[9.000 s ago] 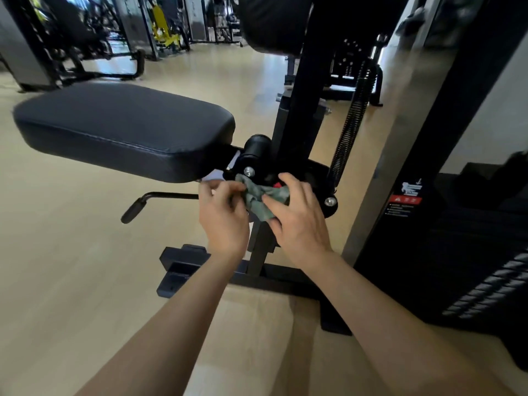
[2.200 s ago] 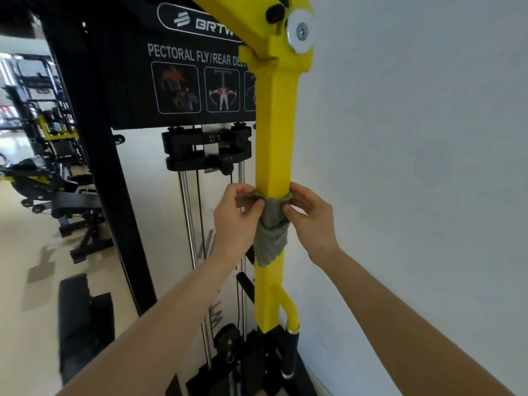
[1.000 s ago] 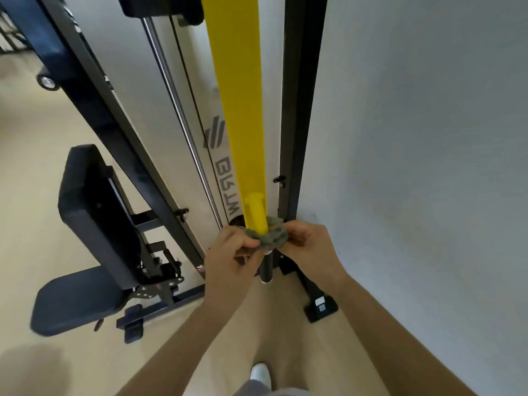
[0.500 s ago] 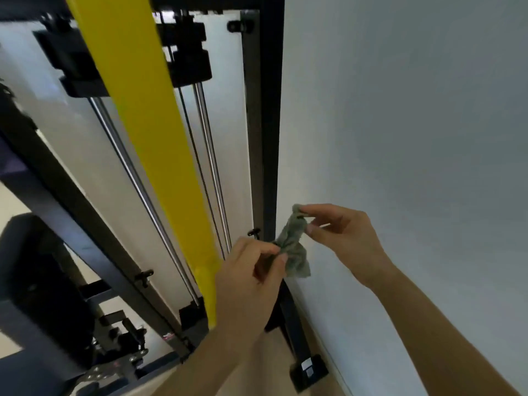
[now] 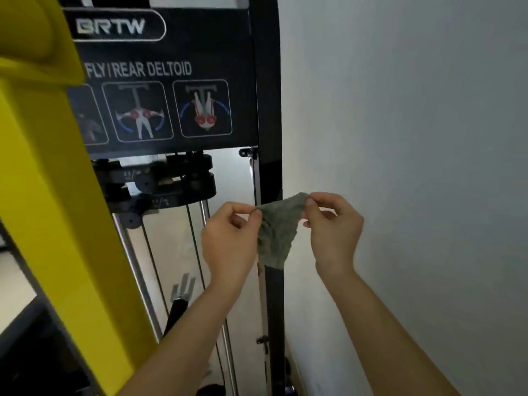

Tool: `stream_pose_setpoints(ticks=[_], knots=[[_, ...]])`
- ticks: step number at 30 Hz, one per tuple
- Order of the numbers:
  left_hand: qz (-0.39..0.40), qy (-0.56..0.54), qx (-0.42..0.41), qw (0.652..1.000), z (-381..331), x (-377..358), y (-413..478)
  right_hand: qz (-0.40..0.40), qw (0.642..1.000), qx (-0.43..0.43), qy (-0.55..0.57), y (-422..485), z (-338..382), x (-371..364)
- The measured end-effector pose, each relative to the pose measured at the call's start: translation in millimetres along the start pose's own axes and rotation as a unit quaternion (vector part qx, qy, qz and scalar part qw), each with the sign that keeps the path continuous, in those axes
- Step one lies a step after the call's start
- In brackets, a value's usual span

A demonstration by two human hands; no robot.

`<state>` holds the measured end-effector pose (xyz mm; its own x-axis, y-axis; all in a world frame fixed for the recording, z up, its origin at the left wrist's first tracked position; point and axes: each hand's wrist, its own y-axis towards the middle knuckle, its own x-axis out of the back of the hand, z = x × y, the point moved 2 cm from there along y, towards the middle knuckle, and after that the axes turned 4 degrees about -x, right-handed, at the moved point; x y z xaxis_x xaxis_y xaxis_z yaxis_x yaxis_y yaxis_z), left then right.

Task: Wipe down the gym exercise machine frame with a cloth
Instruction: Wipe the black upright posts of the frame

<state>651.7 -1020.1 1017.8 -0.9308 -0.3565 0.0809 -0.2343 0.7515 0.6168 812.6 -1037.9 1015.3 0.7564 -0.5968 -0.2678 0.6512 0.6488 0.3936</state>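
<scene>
Head view: the grey-green cloth (image 5: 278, 232) hangs stretched between both hands in front of the black upright post (image 5: 268, 110) of the machine frame, about halfway up what shows of it. Whether it touches the post cannot be told. The left hand (image 5: 228, 241) pinches the cloth's left corner between thumb and forefinger, with its other fingers curled. The right hand (image 5: 333, 232) pinches the upper right edge the same way.

Right of the post, a plain pale wall (image 5: 414, 138) runs close alongside, leaving only a narrow strip beside that edge of the frame. Left of the post, an open gap shows chrome guide rods (image 5: 134, 267) running down. Above the hands sit black weight plates (image 5: 160, 184) and a placard (image 5: 160, 81) reading "BRTW" and "FLY/REAR DELTOID". A broad yellow arm (image 5: 57, 195) fills the left side near the camera and closes off that side.
</scene>
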Motion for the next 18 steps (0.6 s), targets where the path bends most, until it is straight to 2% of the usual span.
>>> stream_pose_setpoints(ticks=[5,11,15,18], knots=[[-0.079,0.023,-0.045,0.996,-39.2,-9.6,66.2,0.012,0.998,0.047,0.031,52.3,41.7,-45.1],[-0.154,0.064,-0.133,0.977,-103.5,-11.9,136.2,0.064,0.988,0.136,0.046,108.0,108.6,-91.4],[-0.121,0.119,-0.235,0.957,-130.4,-19.4,181.0,0.123,0.978,0.167,0.033,134.3,136.9,-118.2],[-0.066,0.205,-0.323,0.922,-133.3,-25.9,205.2,0.164,0.969,0.185,-0.004,147.9,142.1,-132.4]])
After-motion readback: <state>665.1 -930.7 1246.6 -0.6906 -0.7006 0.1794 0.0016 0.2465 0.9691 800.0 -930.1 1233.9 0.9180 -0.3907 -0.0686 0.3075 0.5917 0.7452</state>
